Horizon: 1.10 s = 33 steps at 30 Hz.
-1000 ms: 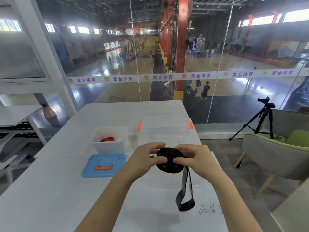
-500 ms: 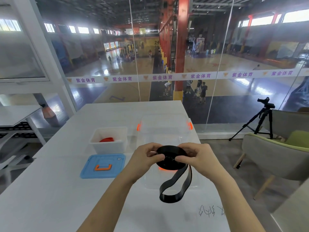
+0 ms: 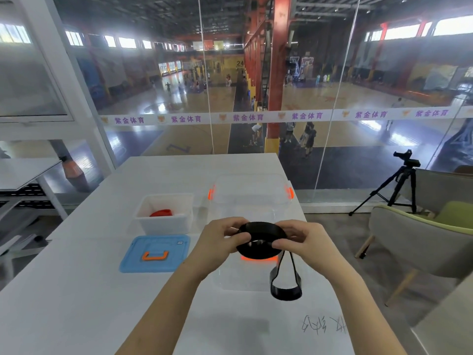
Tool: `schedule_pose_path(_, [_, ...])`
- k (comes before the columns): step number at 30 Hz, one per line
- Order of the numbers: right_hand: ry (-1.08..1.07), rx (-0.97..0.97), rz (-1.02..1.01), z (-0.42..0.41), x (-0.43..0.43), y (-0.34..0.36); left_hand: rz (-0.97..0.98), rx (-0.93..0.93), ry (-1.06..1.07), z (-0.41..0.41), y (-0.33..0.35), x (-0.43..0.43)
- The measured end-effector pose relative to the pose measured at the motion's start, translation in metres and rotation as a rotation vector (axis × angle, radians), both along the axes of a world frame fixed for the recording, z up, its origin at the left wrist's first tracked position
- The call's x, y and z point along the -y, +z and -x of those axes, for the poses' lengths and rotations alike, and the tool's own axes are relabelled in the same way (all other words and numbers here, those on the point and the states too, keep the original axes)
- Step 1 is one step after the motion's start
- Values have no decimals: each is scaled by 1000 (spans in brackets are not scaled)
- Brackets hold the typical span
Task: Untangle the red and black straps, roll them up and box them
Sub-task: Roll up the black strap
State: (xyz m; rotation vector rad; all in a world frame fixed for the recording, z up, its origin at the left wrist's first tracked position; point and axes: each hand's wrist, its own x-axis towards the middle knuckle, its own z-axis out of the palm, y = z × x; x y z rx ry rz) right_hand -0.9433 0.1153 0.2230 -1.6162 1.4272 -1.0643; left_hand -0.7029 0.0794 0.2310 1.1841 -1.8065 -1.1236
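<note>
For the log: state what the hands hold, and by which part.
The black strap: left hand and right hand pinch opposite sides of its rolled coil; its tail hangs free.

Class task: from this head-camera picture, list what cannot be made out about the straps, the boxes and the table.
Head view only:
1. Red strap: mostly hidden by the white box's near wall; rolled or not, unclear.
2. Black strap roll: both sides covered by the left hand and right hand.
3. Clear box: near part hidden behind hands and roll.
4. Handwriting on the table: too blurred to read.
</note>
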Motion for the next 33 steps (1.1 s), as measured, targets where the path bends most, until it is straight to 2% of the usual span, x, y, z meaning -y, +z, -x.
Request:
schedule_pose_path(4, [3, 2, -4, 1, -2, 2, -45, 67, -60, -1, -1, 3])
schedule_pose_path(8, [34, -29, -2, -4, -1, 4, 10, 253, -97, 2, 5, 3])
schedule_pose_path(10, [54, -31, 0, -7, -1, 6, 46, 288, -103, 4, 8, 4])
schedule_pose_path(14, [54, 52, -14, -5, 2, 7, 35, 172, -69, 2, 8, 3])
schedule_pose_path(18, [7, 116, 8, 0, 2, 5, -124, -151, 7, 1, 5, 0])
schedule_pose_path(20, [-16, 143, 16, 2, 1, 4, -165, -191, -9, 0, 4, 0])
schedule_pose_path(23, [-5, 123, 12, 3, 1, 3, -160, -39, -61, -4, 0, 7])
schedule_pose_path(29, [64, -68, 3, -4, 4, 1, 39, 260, -28, 6, 4, 7])
schedule_pose_path(31, [77, -60, 10, -7, 6, 1, 107, 285, -64, 11, 3, 7])
schedule_pose_path(33, [72, 1, 6, -7, 8, 2, 83, 194, -72, 11, 3, 6])
